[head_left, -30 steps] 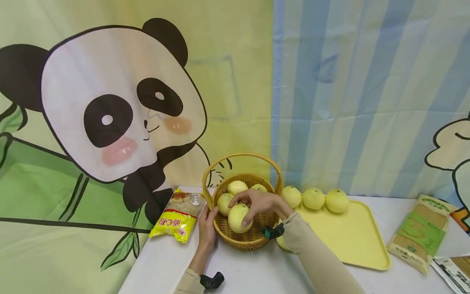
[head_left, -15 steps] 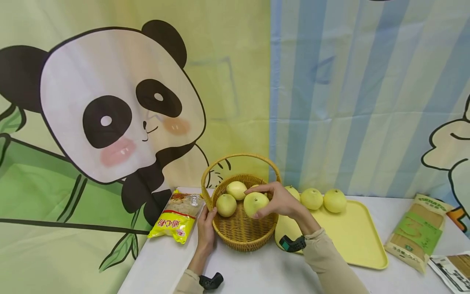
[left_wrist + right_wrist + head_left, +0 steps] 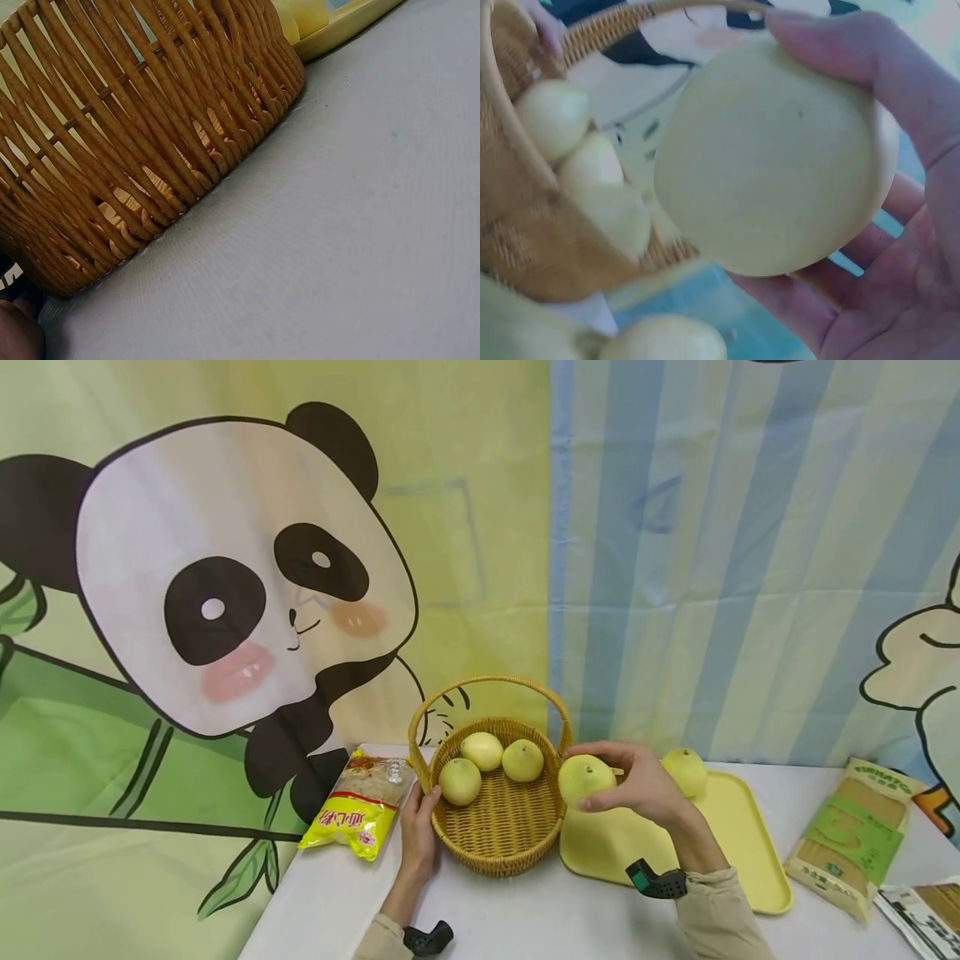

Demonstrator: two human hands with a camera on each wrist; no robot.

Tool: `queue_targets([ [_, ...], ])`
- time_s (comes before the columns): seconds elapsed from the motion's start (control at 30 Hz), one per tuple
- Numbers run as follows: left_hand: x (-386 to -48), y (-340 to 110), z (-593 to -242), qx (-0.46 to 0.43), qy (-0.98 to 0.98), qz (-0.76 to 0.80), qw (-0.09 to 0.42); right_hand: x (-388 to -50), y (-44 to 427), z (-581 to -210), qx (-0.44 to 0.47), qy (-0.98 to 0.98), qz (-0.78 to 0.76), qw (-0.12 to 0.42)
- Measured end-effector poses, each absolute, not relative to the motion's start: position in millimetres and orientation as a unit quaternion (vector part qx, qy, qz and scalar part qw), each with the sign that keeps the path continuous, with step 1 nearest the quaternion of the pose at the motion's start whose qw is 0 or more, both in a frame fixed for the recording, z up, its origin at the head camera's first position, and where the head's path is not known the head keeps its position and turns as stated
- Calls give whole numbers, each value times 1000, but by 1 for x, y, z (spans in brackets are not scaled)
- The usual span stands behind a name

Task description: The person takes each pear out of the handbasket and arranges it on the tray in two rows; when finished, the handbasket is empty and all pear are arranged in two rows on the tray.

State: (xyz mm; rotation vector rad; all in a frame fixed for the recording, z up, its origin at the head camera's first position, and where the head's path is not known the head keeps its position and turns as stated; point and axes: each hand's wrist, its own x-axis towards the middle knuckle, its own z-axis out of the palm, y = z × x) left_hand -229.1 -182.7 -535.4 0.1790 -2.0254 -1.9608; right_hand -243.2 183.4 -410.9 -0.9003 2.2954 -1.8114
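My right hand [image 3: 643,783] grips a round pale yellow-green fruit [image 3: 587,781] just right of the wicker basket [image 3: 498,862], above the left part of the yellow tray [image 3: 750,827]. In the right wrist view the thumb and fingers curl round the same fruit [image 3: 776,157]. Three fruits lie in the basket: one [image 3: 460,782] at the left, one [image 3: 482,751] at the back and one [image 3: 522,761] to its right. My left hand [image 3: 418,835] holds the basket's left rim. The left wrist view shows the basket's woven side [image 3: 150,112] standing on the white table.
Another fruit [image 3: 684,772] sits at the tray's back edge; my right hand hides part of the tray. A yellow-labelled bag [image 3: 363,802] lies left of the basket. Right of the tray are a green-banded packet [image 3: 855,839] and a white-and-brown packet [image 3: 926,914].
My right hand has lifted the fruit out of the basket and carried it to the right, over the tray side. The left hand has stayed at the rim.
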Motion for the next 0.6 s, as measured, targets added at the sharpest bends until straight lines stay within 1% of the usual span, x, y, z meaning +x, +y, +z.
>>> queue_targets([
  [0.13, -229, -183, -536, 61, -707, -689, 150, -246, 209, -413, -283, 757, -590, 0],
  [0.33, -228, -184, -535, 60, -707, -688, 148, -247, 253, -410, -253, 761, -596, -44],
  [0.47, -228, -183, -535, 63, -711, -684, 150, -243, 290, -413, -192, 774, -597, -89],
  [0.6, -228, -182, -534, 62, -710, -685, 152, -240, 326, -425, -116, 777, -609, -109],
])
